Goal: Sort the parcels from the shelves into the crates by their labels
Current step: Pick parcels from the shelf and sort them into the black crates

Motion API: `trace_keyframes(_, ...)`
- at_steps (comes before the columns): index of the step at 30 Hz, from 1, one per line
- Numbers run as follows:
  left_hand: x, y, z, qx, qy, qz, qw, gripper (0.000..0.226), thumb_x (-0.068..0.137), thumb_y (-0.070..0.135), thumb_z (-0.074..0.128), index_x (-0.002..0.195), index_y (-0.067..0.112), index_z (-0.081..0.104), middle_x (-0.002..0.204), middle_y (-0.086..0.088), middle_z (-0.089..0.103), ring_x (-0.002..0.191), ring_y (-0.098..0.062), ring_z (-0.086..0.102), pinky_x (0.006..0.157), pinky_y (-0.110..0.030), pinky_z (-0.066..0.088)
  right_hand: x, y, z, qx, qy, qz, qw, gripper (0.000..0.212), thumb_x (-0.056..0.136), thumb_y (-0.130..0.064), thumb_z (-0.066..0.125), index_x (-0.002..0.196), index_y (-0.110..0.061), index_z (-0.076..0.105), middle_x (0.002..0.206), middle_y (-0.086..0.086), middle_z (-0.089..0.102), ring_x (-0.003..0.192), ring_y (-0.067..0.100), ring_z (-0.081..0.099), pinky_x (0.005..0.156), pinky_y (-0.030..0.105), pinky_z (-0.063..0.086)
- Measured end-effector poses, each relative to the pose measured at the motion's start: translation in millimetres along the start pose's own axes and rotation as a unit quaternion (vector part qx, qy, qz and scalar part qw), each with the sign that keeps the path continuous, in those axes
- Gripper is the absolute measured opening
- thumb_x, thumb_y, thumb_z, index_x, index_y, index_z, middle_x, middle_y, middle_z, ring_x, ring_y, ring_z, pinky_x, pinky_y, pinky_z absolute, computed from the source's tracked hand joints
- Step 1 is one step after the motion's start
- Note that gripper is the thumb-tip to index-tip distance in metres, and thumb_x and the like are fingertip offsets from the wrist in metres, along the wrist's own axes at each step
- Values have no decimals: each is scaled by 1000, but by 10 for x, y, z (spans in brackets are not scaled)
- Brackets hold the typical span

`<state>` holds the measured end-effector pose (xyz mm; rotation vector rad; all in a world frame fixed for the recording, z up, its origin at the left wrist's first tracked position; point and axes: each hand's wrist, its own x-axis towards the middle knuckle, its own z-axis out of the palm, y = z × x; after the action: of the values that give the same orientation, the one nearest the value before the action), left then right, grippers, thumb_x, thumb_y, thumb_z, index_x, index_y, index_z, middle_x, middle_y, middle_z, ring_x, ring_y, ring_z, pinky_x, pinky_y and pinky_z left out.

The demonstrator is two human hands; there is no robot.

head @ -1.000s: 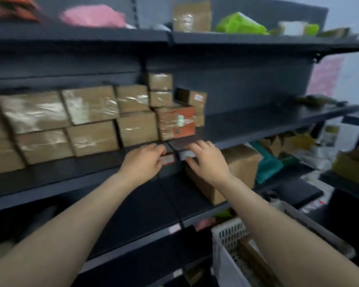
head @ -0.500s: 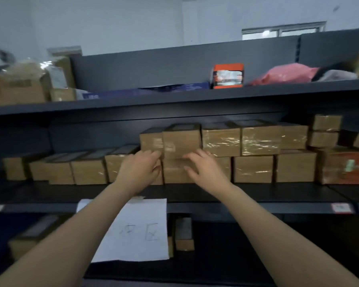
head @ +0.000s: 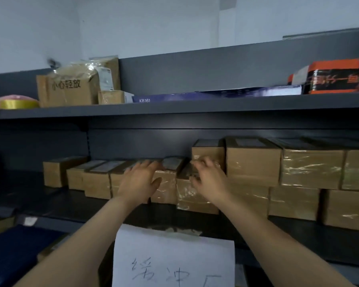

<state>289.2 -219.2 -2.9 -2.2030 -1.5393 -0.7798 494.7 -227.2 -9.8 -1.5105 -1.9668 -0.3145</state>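
Left grip: the left grip [head: 139,181] lies with straight fingers over the tops of the low row of parcels [head: 95,183]; released, it closes on nothing.
Right grip: the right grip [head: 209,179] is spread over the top edge of one taped parcel [head: 195,198], thumb apart; motion blur hides the fingertips, so I cannot tell whether it grasps the parcel yet.
Task's thing: that parcel sits on the middle shelf [head: 39,201], touching its neighbours and standing a little forward of them, slightly askew.
Just changed: half a second ago both hands hung short of the boxes; now they are in contact with them.
Meaning: picking seems to be starting; nothing is lifted, and no label faces the camera.
Versus the earlier frame: a second ago the view was on another bay with a white crate at lower right; now no crate is in view, and the handwritten paper sign [head: 172,262] hangs below the shelf edge.
Next, probably: draw the parcel out and turn it to read its label.
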Motion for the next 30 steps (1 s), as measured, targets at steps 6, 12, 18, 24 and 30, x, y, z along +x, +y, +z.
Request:
trace_keyframes(6,429,-260,243,32,-17,-15,999,46,92,35,50,137,28,39,132,2,47,122,-21,43,96,-38,38,580,30,311,-29,-1,-23,999,52,96,-35,51,145,-25,38,148,3,32,136,24,34,108,41,38)
trace_keyframes(12,615,-742,478,34,-65,-48,996,48,93,42,48,139,31,38,139,2,43,128,-22,40,100,-36,33,906,-280,709,-87,-55,-116,988,45,97,-35,46,138,-17,47,135,5,45,123,25,45,98,38,43)
trace_keyframes(18,632,-1309,733,-13,-209,-40,977,63,90,62,40,146,39,25,156,5,23,142,-20,23,114,-44,20,1070,-558,979,-164,-188,-28,968,59,94,-57,40,141,-22,41,142,6,47,127,28,46,104,43,35)
trace_keyframes(24,446,-1472,773,2,-147,35,988,59,90,61,38,144,42,25,148,12,30,135,-21,27,107,-48,21,939,-798,1018,-171,-168,37,970,63,90,-60,46,141,-23,40,141,6,46,128,29,44,100,40,40)
trace_keyframes(30,213,-1665,675,-59,-82,67,993,59,85,71,18,130,44,46,130,16,47,122,-17,36,96,-43,36,651,-1057,944,-117,-62,63,989,46,92,-57,45,125,-26,57,124,0,60,116,23,52,91,36,48)
